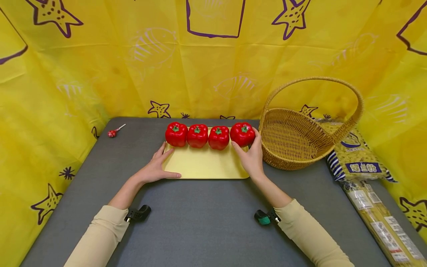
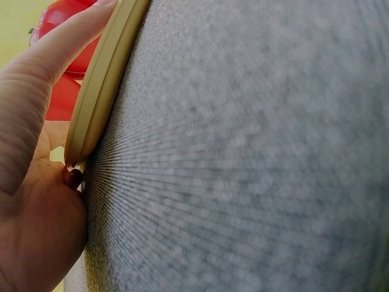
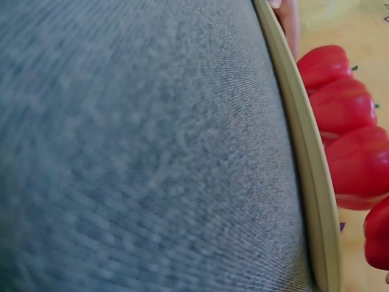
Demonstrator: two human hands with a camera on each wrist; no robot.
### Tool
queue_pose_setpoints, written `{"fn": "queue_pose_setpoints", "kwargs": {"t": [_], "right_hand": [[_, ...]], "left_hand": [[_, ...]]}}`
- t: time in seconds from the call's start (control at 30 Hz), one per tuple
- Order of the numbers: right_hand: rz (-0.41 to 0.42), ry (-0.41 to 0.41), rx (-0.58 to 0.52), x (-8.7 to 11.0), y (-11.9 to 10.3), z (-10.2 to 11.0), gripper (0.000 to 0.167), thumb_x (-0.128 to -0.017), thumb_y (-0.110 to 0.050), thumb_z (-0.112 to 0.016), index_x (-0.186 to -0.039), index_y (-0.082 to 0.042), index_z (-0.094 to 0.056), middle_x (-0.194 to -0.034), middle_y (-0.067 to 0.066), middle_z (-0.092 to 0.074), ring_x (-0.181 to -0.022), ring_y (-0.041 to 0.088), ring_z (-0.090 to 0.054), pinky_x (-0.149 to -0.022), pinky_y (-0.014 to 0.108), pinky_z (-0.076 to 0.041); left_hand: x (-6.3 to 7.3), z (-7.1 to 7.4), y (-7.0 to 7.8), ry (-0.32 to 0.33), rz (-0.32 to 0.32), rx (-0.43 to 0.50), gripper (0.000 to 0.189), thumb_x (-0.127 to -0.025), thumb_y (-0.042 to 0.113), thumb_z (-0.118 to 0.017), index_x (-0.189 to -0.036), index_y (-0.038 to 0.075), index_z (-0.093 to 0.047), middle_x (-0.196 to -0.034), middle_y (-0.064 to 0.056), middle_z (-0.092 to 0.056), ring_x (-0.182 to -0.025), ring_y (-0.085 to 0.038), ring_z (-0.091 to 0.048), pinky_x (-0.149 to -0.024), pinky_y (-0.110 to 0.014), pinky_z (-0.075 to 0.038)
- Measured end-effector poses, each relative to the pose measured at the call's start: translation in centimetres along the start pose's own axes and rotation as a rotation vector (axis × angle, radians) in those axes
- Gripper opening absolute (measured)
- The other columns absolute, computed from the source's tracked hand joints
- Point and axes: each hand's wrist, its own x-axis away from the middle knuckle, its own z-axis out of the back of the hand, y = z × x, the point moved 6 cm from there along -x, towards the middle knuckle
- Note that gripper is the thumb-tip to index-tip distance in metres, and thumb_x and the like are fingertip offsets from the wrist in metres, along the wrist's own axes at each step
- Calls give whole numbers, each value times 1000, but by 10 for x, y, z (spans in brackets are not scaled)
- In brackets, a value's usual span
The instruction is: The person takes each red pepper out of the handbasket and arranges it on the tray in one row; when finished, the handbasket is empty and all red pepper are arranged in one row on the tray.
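A pale yellow tray [image 1: 207, 163] lies on the grey table. Three red bell peppers [image 1: 197, 135] with green stems stand side by side along its back edge. At the right end of that row, my right hand [image 1: 251, 155] grips another red bell pepper [image 1: 242, 134], thumb at its front and fingers round its right side. My left hand [image 1: 155, 167] is spread at the tray's left front corner, with the thumb [image 2: 55, 52] lying along the front rim in the left wrist view. In the right wrist view, the row of peppers [image 3: 343, 106] shows behind the tray's rim [image 3: 307, 146].
A wicker basket [image 1: 293, 163] with a tall handle stands right of the tray. Beyond it lie a bag of noodles [image 1: 358, 155] and a long clear pack of noodles [image 1: 383, 222]. A small red lollipop [image 1: 112, 133] lies at the back left. Yellow cloth [image 1: 207, 74] hangs behind the table.
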Motion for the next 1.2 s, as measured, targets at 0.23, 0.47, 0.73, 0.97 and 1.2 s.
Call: {"fn": "queue_pose_setpoints", "kwargs": {"t": [0.23, 0.47, 0.73, 0.97, 1.2], "right_hand": [[-71, -2, 45, -3, 9, -2, 82, -85, -25, -77, -147, -5, -28, -142, 13, -43, -130, 23, -44, -107, 40, -36], [-128, -31, 73, -7, 18, -5, 83, -84, -26, -78, -147, -5, -27, -143, 14, -42, -131, 25, -42, -108, 42, -35], [-185, -35, 67, -10, 27, -7, 83, -83, -25, -79, -146, -5, -28, -142, 15, -43, -131, 26, -42, -109, 43, -33], [-189, -46, 63, -11, 31, -10, 84, -82, -26, -80, -146, -6, -29, -142, 14, -43, -130, 25, -43, -108, 42, -34], [-207, -56, 73, -11, 31, -10, 88, -80, -29, -81, -147, -7, -28, -143, 13, -42, -131, 25, -41, -109, 42, -34]], "left_hand": [[0, 0, 0, 2, -9, -6, 110, -72, 49, -82, -155, 7, -23, -162, -13, 11, -144, -44, 4, -105, -72, -9], [0, 1, 0, 7, -18, -5, 111, -72, 49, -83, -155, 6, -23, -162, -14, 11, -144, -45, 4, -105, -73, -9], [0, 0, 0, 3, 0, -5, 111, -72, 50, -82, -155, 8, -22, -162, -12, 12, -144, -43, 4, -105, -72, -10], [1, 0, 1, 3, 0, -3, 112, -71, 50, -83, -155, 7, -22, -162, -13, 12, -144, -44, 4, -105, -72, -10], [1, 0, 1, 4, -3, -4, 111, -72, 50, -82, -155, 7, -23, -162, -13, 11, -144, -44, 4, -105, -73, -10]]}}
